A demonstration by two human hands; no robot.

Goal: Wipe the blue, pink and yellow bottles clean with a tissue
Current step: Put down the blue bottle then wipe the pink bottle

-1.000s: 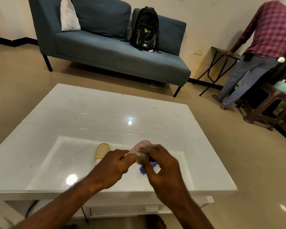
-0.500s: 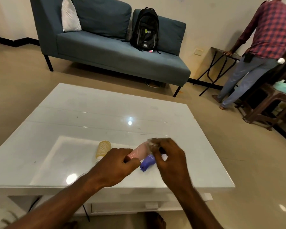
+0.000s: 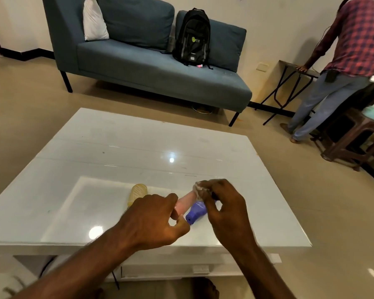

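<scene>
Okay, the small pale pink plastic bottle [image 3: 185,204] is up off the glossy white table [image 3: 117,160], tilted, its far end pointing away and to the right. It looks smooth and a little translucent. My left hand [image 3: 153,221] pinches its near end between thumb and fingertips, closed around it. My right hand [image 3: 222,208] is clamped on a crumpled white tissue [image 3: 200,189], pressed against the bottle's far end, so the bottle runs from one grip straight to the other. Just below it, the small blue plastic bottle [image 3: 195,212] lies on its side on the table, neck toward me, partly tucked under my right fingers. To the left, the ribbed yellow plastic bottle [image 3: 137,194] also lies flat, its near end hidden behind my left hand, apart from the pink one.
</scene>
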